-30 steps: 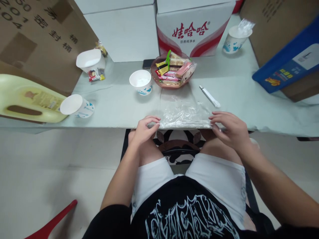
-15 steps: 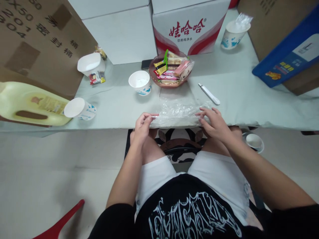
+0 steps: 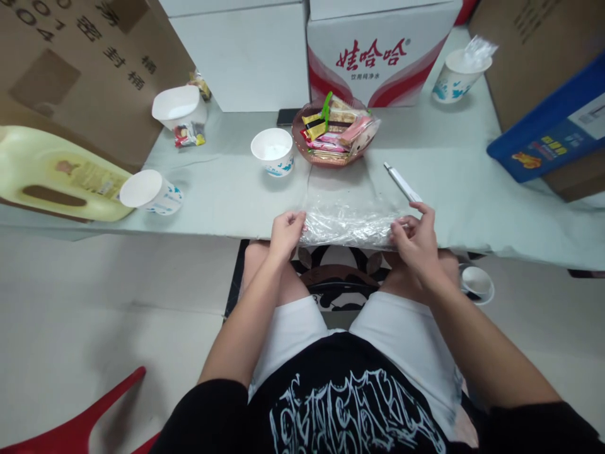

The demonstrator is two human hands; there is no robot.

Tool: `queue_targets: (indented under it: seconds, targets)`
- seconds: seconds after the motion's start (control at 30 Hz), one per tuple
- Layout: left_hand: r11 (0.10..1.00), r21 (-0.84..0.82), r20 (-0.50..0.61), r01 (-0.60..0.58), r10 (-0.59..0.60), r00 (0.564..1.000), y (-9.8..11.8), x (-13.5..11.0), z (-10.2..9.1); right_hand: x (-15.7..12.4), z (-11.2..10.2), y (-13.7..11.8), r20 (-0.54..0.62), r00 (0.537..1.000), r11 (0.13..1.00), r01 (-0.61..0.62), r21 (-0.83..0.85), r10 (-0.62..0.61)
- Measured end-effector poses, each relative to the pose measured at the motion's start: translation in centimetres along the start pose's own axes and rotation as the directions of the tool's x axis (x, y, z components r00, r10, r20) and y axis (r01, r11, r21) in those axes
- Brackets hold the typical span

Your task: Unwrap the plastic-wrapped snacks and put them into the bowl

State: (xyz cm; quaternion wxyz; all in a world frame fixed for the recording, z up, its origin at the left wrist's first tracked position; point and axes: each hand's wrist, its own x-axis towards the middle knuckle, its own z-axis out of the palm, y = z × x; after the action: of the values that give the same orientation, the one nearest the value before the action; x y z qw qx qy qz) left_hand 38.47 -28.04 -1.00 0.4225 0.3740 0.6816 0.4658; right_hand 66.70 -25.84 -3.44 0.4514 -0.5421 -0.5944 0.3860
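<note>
A clear plastic bag (image 3: pixel 350 211) lies flat on the pale green table (image 3: pixel 227 189), its near edge at the table's front edge. My left hand (image 3: pixel 285 232) pinches the bag's near left corner. My right hand (image 3: pixel 416 239) pinches the near right corner, fingers closed on the plastic. Behind the bag stands a reddish bowl of wrapped snacks (image 3: pixel 334 131). A white pen-like tool (image 3: pixel 403 183) lies just beyond my right hand.
Paper cups stand at the centre (image 3: pixel 273 151), left (image 3: pixel 150 192), back left (image 3: pixel 179 110) and back right (image 3: pixel 456 74). A yellow jug (image 3: pixel 57 180) lies at the left. Cardboard boxes (image 3: pixel 382 47) line the back. A cup (image 3: pixel 476 284) sits on the floor; a red chair (image 3: pixel 75 432) shows below.
Both hands have closed onto the bag's near corners; my right hand slid in from the right and now pinches the edge. The view shifted slightly.
</note>
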Motion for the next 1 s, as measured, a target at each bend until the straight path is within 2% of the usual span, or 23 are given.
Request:
queue_targets:
  seconds: [0.07,0.13,0.2,0.3,0.37,0.5,0.63,0.73,0.83,1.0]
  targets:
    - [1.000,-0.001,-0.009,0.015,-0.015,1.000,0.0,0.3,-0.2,-0.3,0.6,0.0,0.009,1.000,1.000,0.011,0.015,-0.011]
    - [1.000,-0.013,0.028,0.009,-0.008,1.000,0.0,0.4,-0.7,-0.4,0.9,-0.1,-0.032,0.999,1.000,0.019,-0.001,-0.019]
    - [1.000,0.012,0.135,0.008,-0.010,0.991,0.1,0.3,-1.3,-0.1,0.8,-0.4,-0.085,0.996,0.999,0.006,-0.035,-0.009]
    - [0.995,0.090,0.343,-0.031,-0.002,0.939,0.4,0.2,-2.2,0.9,0.1,-0.8,-0.134,0.991,0.992,-0.034,-0.123,0.018]
    - [0.991,0.114,0.385,-0.069,0.020,0.923,0.6,0.1,-2.5,1.7,-0.5,-1.0,-0.151,0.988,0.979,-0.064,-0.194,0.035]
    - [0.987,0.144,0.355,-0.069,0.014,0.935,1.2,0.2,-2.4,2.8,-1.2,-1.1,-0.151,0.988,0.931,-0.094,-0.352,0.043]
    - [0.985,0.163,0.366,-0.050,-0.013,0.931,1.6,0.4,-1.5,3.3,-1.0,-1.0,-0.144,0.989,0.869,-0.109,-0.483,0.044]
    - [0.971,0.232,0.262,-0.055,-0.008,0.965,1.4,1.1,-0.8,3.6,-0.8,-0.8,-0.143,0.988,0.826,-0.124,-0.550,0.053]
    - [0.908,0.409,0.094,-0.092,0.059,0.994,1.3,2.2,-0.3,3.7,-0.6,-0.6,-0.147,0.989,0.794,-0.112,-0.598,0.029]
    - [0.740,0.668,-0.001,-0.076,0.104,0.995,1.8,3.6,0.5,3.2,0.1,-0.9,-0.126,0.991,0.691,-0.061,-0.720,-0.044]
